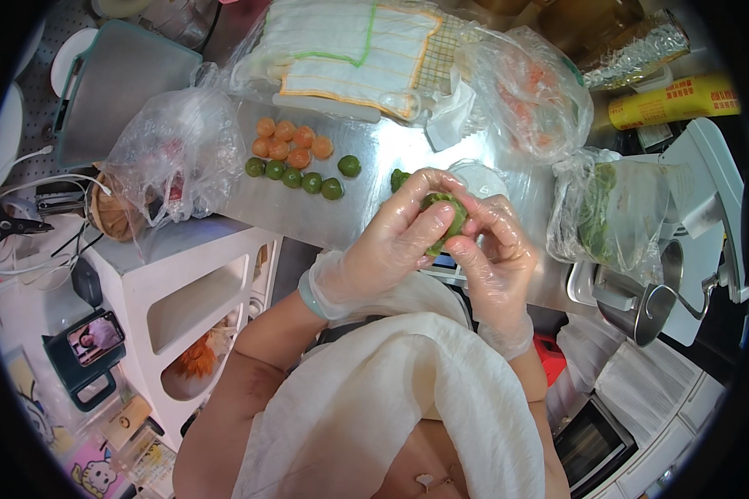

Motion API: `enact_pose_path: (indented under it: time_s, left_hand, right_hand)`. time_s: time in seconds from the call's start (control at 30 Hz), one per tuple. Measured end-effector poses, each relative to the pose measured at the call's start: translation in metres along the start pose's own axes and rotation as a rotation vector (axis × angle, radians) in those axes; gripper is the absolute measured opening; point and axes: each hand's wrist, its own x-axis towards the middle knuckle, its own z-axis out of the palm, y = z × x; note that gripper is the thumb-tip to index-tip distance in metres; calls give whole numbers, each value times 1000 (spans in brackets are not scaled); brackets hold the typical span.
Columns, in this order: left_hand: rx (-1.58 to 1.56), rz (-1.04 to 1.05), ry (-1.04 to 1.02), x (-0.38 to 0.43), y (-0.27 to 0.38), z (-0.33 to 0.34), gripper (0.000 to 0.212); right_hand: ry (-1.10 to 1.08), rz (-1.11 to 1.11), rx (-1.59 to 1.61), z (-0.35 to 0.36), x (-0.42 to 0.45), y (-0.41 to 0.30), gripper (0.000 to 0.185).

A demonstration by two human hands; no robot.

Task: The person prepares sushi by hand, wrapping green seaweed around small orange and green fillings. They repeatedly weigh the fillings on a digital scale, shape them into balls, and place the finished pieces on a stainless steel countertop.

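Both hands wear clear plastic gloves that look wet or oily. My left hand [399,221] cups a soft piece of green dough [457,218], with its thumb laid over it. From the other side, the fingertips of my right hand [498,249] pinch the same piece. Behind my left fingers another green dough lump [399,179] partly shows on the steel worktop [362,218]. To the left are a row of several green balls [293,178], one green ball [349,166] set apart, and several orange balls [279,150]. Under my hands a scale's display [444,259] is partly hidden.
Plastic bags stand left [184,150] and right, one with orange contents [530,93], one with green [605,206]. Cloths [349,56] lie at the back. A stand mixer [711,187] with a steel bowl [646,312] is right; a phone [97,337] stands lower left.
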Motion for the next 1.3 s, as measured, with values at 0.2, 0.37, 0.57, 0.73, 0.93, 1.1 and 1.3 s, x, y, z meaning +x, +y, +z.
enact_pose_path:
  time_s: [0.2, 0.37, 0.57, 0.73, 0.93, 1.1, 1.3]
  left_hand:
    - [-74, -226, -95, -4, 15, -8, 41]
    - [-104, -290, -147, -5, 23, -12, 41]
    - [-185, -334, -79, -6, 18, -7, 40]
    - [-48, -230, -33, -2, 7, -6, 37]
    - [68, 68, -16, 7, -16, -21, 36]
    - [-325, 95, 65, 13, -34, -18, 37]
    - [-405, 149, 311, 17, -37, 1, 27]
  right_hand:
    - [38, -274, -499, 5, -5, -5, 41]
    - [-95, -444, -639, -2, -5, -6, 47]
    - [-254, -677, -855, -18, 10, -7, 48]
    - [-152, -536, -711, -10, 8, -1, 37]
    - [-17, -87, -289, -1, 7, 10, 20]
    - [151, 319, 166, -1, 0, 18, 17]
    - [43, -302, -637, 14, -3, 17, 33]
